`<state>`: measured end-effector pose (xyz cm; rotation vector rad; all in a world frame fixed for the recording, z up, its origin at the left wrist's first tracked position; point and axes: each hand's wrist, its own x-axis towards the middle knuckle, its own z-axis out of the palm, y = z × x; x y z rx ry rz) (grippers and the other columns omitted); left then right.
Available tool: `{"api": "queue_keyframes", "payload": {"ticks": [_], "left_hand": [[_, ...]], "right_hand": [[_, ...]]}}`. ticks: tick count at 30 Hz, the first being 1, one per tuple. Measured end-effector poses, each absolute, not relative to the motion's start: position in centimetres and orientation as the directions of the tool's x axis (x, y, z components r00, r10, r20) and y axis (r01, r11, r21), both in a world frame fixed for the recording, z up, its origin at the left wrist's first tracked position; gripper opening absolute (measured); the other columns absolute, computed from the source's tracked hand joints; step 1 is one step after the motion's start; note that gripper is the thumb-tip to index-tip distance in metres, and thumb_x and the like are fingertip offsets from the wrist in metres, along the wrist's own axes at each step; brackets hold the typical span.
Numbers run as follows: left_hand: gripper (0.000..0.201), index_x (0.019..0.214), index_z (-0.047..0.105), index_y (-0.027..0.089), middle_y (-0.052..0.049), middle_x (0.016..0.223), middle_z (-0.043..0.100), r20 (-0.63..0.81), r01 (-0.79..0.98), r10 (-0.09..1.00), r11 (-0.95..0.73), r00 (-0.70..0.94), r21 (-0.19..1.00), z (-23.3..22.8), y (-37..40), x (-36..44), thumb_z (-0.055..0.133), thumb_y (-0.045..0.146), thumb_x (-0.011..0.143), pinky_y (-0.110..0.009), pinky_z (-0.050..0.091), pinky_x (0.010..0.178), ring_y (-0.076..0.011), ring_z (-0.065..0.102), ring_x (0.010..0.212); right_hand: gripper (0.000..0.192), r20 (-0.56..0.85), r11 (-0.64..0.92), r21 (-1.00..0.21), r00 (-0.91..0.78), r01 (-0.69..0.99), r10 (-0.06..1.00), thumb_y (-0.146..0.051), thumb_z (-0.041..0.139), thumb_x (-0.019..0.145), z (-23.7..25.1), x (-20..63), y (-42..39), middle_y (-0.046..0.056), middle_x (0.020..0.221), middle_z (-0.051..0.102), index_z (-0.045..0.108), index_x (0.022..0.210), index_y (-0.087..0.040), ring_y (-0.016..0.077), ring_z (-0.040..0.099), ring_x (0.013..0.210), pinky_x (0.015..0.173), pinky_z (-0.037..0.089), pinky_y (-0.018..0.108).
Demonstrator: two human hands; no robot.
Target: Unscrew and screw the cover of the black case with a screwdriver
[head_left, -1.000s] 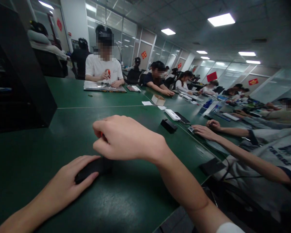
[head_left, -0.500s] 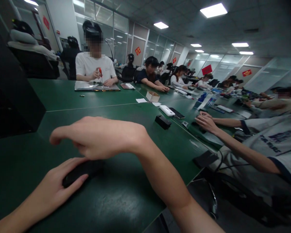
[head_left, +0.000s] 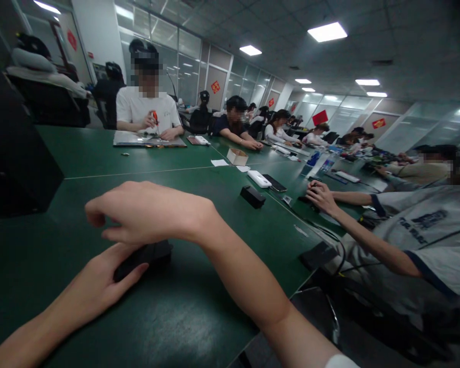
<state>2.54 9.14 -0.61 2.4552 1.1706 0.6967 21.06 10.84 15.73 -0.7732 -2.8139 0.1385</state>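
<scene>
On our right arm (head_left: 249, 276) we wear a white sleeve (head_left: 341, 362), and just a short stretch of its edge shows, much nearer to us than the small black box (head_left: 253, 197) and to its right. Past that edge we see the arm bare, with a faint crease at the elbow and a smooth, rounded bump at the wrist, left of the box. Our right hand (head_left: 145, 212) is bare too. Left of the box and nearer to us, our left arm (head_left: 42, 327) is bare and tapers toward our bare left hand (head_left: 99, 271).
</scene>
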Motion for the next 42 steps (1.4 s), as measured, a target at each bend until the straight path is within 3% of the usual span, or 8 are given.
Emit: {"api": "queue_keyframes", "payload": {"ticks": [3,7,10,12,14,19,42], "left_hand": [[0.044,0.126,0.065,0.026,-0.005,0.124,0.073,0.278,0.634,0.806,-0.585,0.522,0.506,-0.9,8.6,1.9,0.058,0.053,0.092,-0.043,0.055,0.098,-0.0313,0.07,0.111],[0.049,0.126,0.064,0.024,-0.008,0.118,0.075,0.288,0.624,0.807,-0.584,0.516,0.519,-1.1,8.4,1.6,0.062,0.055,0.088,-0.04,0.058,0.092,-0.0305,0.073,0.103],[0.06,0.134,0.056,0.021,-0.01,0.114,0.076,0.275,0.627,0.829,-0.551,0.487,0.55,-0.6,8.2,1.8,0.066,0.053,0.084,-0.039,0.059,0.088,-0.0301,0.074,0.1],[0.053,0.128,0.06,0.021,-0.01,0.114,0.076,0.259,0.639,0.841,-0.532,0.475,0.555,-0.1,7.9,2.0,0.066,0.05,0.084,-0.039,0.058,0.089,-0.0292,0.073,0.1],[0.043,0.117,0.066,0.02,-0.009,0.113,0.076,0.236,0.654,0.843,-0.527,0.484,0.543,0.3,7.6,2.2,0.067,0.047,0.084,-0.039,0.058,0.089,-0.0281,0.073,0.098],[0.034,0.111,0.069,0.022,-0.004,0.104,0.077,0.198,0.65,0.855,-0.497,0.479,0.575,0.8,7.1,2.2,0.071,0.041,0.083,-0.034,0.058,0.082,-0.0256,0.074,0.091],[0.037,0.114,0.069,0.022,-0.003,0.104,0.076,0.178,0.616,0.858,-0.477,0.482,0.627,0.0,7.4,1.8,0.071,0.042,0.084,-0.034,0.055,0.081,-0.0249,0.072,0.089]], "right_hand": [[0.014,0.201,0.871,-0.155,-0.849,0.466,0.49,-0.017,0.056,0.091,15.7,21.1,11.1,0.0,0.095,0.075,0.07,0.09,-0.019,0.015,0.067,0.089,0.073,0.049,0.028],[0.025,0.212,0.845,-0.147,-0.818,0.515,0.535,-0.007,0.062,0.078,15.6,21.7,11.0,-0.002,0.095,0.074,0.07,0.096,-0.022,0.0122,0.065,0.084,0.07,0.047,0.025],[0.02,0.194,0.804,-0.148,-0.78,0.576,0.595,-0.011,0.063,0.083,15.7,22.7,10.5,0.001,0.088,0.072,0.07,0.101,-0.018,0.0135,0.062,0.077,0.065,0.043,0.026],[0.017,0.177,0.79,-0.171,-0.771,0.588,0.612,-0.01,0.06,0.087,15.9,23.3,10.2,0.003,0.084,0.07,0.07,0.099,-0.014,0.0133,0.061,0.073,0.064,0.04,0.026],[0.015,0.173,0.81,-0.216,-0.796,0.545,0.581,-0.007,0.059,0.086,16.1,23.6,10.1,0.003,0.083,0.07,0.07,0.095,-0.013,0.0123,0.06,0.073,0.064,0.039,0.024],[0.016,0.196,0.858,-0.29,-0.851,0.425,0.488,-0.005,0.059,0.086,16.7,23.4,9.5,0.002,0.083,0.07,0.07,0.093,-0.014,0.0116,0.06,0.073,0.065,0.039,0.024],[0.018,0.141,0.877,-0.283,-0.888,0.388,0.438,-0.006,0.056,0.087,16.2,22.5,9.5,0.002,0.087,0.07,0.069,0.098,-0.011,0.0107,0.058,0.074,0.067,0.038,0.023]]}}
